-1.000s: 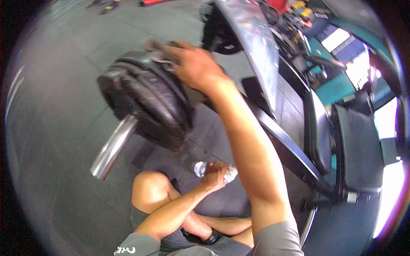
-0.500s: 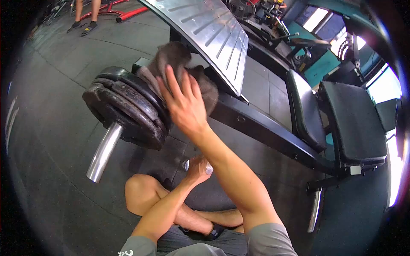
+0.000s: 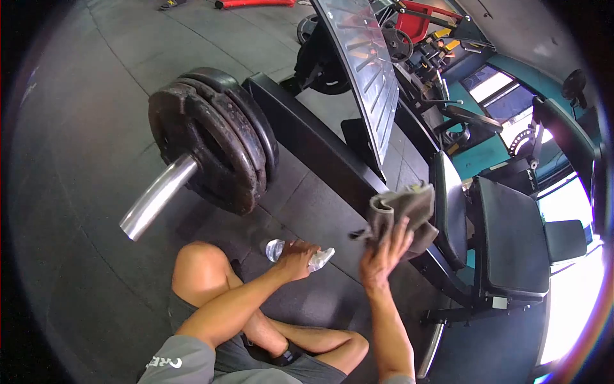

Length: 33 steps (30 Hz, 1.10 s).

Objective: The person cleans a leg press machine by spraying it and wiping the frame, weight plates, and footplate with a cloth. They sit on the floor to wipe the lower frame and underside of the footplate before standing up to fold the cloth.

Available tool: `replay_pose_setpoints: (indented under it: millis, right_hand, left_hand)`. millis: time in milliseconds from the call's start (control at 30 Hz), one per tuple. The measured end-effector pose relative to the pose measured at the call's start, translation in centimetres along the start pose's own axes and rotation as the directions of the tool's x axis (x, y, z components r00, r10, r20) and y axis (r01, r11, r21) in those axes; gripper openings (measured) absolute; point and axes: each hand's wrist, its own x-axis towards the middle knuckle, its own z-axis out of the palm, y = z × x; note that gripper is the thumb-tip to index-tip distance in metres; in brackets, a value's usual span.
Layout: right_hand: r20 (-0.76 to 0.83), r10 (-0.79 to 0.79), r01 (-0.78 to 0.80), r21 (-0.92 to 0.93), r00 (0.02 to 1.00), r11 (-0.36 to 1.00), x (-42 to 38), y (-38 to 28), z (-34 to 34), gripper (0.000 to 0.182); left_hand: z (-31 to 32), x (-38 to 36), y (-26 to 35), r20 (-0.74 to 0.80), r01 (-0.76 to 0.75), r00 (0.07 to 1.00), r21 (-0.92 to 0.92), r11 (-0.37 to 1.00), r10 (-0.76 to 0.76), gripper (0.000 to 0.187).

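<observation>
In the head view, a crumpled grey-brown cloth point(image 3: 406, 208) is under the fingers of my right hand point(image 3: 385, 255), over the black frame beam point(image 3: 320, 144). Whether the cloth touches the beam at every point cannot be seen. My left hand point(image 3: 295, 261) is closed around a clear plastic bottle point(image 3: 322, 259), held low over the floor in front of my crossed legs. Both ends of the bottle stick out past my fingers. Black weight plates point(image 3: 204, 137) hang on a shiny metal sleeve point(image 3: 160, 195) left of the beam.
A ribbed metal footplate point(image 3: 361, 70) slants above the beam. To the right are a black padded seat point(image 3: 451, 211) and backrest point(image 3: 511, 237). Dark rubber mats point(image 3: 96, 192) cover the floor. More gym machines stand behind, and a person's shoe point(image 3: 171, 4) shows at the top.
My right hand has carried the cloth from beside the plates to the right, along the beam toward the seat. My left hand still holds the bottle. The view has shifted.
</observation>
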Motion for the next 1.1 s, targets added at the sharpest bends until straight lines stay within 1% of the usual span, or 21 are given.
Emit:
replay_pose_setpoints:
  millis: [67, 133, 200, 233, 300, 333, 367, 400, 433, 467, 567, 633, 667, 700, 733, 800, 833, 933, 1000, 1067, 1100]
  right_hand:
    - [0.072, -0.144, 0.130, 0.169, 0.987, 0.977, 1.8, -2.5, 0.5, 0.054]
    - [0.137, -0.266, 0.205, 0.348, 0.954, 0.915, 3.7, -4.2, 2.7, 0.055]
    - [0.135, -0.384, 0.320, 0.344, 0.914, 0.883, 7.3, -6.1, 4.9, 0.058]
    - [0.129, -0.403, 0.350, 0.309, 0.906, 0.884, 9.4, -7.4, 5.4, 0.058]
    - [0.125, -0.442, 0.406, 0.239, 0.888, 0.882, 14.1, -9.9, 4.9, 0.057]
    - [0.064, -0.416, 0.393, 0.224, 0.907, 0.892, 16.5, -10.4, 4.7, 0.054]
    - [0.118, -0.260, 0.218, 0.284, 0.958, 0.934, 18.1, -10.7, 5.0, 0.053]
    - [0.183, -0.101, 0.035, 0.331, 0.978, 0.943, 19.5, -10.9, 5.2, 0.052]
    - [0.334, -0.064, -0.041, 0.296, 0.940, 0.954, 21.4, -11.1, 4.2, 0.051]
    - [0.474, -0.020, -0.111, 0.246, 0.880, 0.963, 22.6, -11.2, 3.4, 0.051]
    - [0.261, -0.023, -0.047, 0.259, 0.965, 0.965, 20.5, -11.0, 4.9, 0.048]
    - [0.123, -0.024, -0.009, 0.255, 0.992, 0.967, 18.2, -10.7, 5.2, 0.048]
    - [0.142, -0.007, -0.039, 0.320, 0.990, 0.947, 17.0, -10.3, 4.8, 0.050]
    - [0.173, 0.039, -0.080, 0.236, 0.984, 0.969, 15.9, -10.1, 4.2, 0.052]
    - [0.201, 0.086, -0.117, 0.147, 0.976, 0.982, 14.8, -9.8, 3.5, 0.054]
    - [0.073, -0.021, 0.018, 0.053, 0.997, 0.998, 12.1, -7.8, 3.9, 0.061]
    - [0.038, -0.080, 0.078, 0.062, 0.996, 0.995, 11.2, -7.2, 4.0, 0.061]
    - [0.102, -0.150, 0.147, 0.033, 0.983, 0.989, 9.7, -5.9, 3.1, 0.059]
    - [0.092, -0.197, 0.193, 0.052, 0.976, 0.980, 8.3, -4.8, 2.9, 0.058]
    - [0.122, -0.149, 0.141, 0.073, 0.981, 0.987, 6.1, -3.5, 2.5, 0.052]
    - [0.083, -0.168, 0.164, 0.056, 0.982, 0.985, 5.1, -2.3, 2.6, 0.054]
  left_hand:
    - [0.1, 0.1, 0.3, 0.011, -0.030, 0.999, 0.029, 0.999, 0.030, 0.044]
    - [-0.1, 0.0, 0.2, 0.002, -0.068, 0.998, 0.082, 0.994, 0.068, 0.043]
    - [0.5, -0.2, -0.6, -0.024, -0.111, 0.993, 0.087, 0.990, 0.113, 0.044]
    - [0.5, -0.1, -1.0, -0.040, -0.127, 0.991, 0.092, 0.988, 0.131, 0.044]
    - [-0.3, -0.1, -1.2, -0.057, -0.104, 0.993, 0.060, 0.993, 0.107, 0.044]
    - [-0.7, -0.1, -1.1, -0.062, -0.093, 0.994, 0.040, 0.995, 0.095, 0.044]
    - [-1.1, 0.2, -0.9, -0.059, -0.086, 0.995, -0.018, 0.996, 0.085, 0.045]
    - [-1.0, 0.2, -1.1, -0.061, -0.076, 0.995, -0.036, 0.996, 0.074, 0.046]
    - [-0.8, 0.3, -1.3, -0.063, -0.069, 0.996, -0.053, 0.996, 0.065, 0.046]
    - [-0.8, 0.4, -1.3, -0.063, -0.066, 0.996, -0.071, 0.995, 0.061, 0.047]
    - [-1.5, 0.6, -0.9, 0.026, -0.032, 0.999, -0.035, 0.999, 0.033, 0.046]
    - [-1.6, 0.7, -1.1, 0.021, -0.036, 0.999, -0.025, 0.999, 0.037, 0.048]
    - [-1.6, 0.4, -1.1, 0.021, -0.037, 0.999, -0.023, 0.999, 0.038, 0.049]
    - [-1.1, 0.3, -1.4, -0.028, -0.046, 0.999, -0.017, 0.999, 0.046, 0.051]
    - [-1.1, 0.3, -1.4, -0.015, -0.034, 0.999, -0.015, 0.999, 0.034, 0.051]
    - [-1.0, 0.3, -1.4, 0.011, -0.013, 1.000, -0.010, 1.000, 0.013, 0.051]
    - [-1.0, 0.3, -1.3, 0.010, -0.008, 1.000, -0.009, 1.000, 0.008, 0.051]
    - [-1.0, 0.4, -1.0, 0.026, -0.004, 1.000, -0.002, 1.000, 0.004, 0.051]
    - [-1.0, 0.2, -0.9, 0.059, 0.005, 0.998, 0.005, 1.000, -0.005, 0.050]
    - [-0.8, 0.0, -0.9, 0.041, 0.014, 0.999, -0.012, 1.000, -0.013, 0.050]
    - [-0.6, 0.0, -0.9, 0.032, 0.018, 0.999, -0.020, 1.000, -0.017, 0.050]
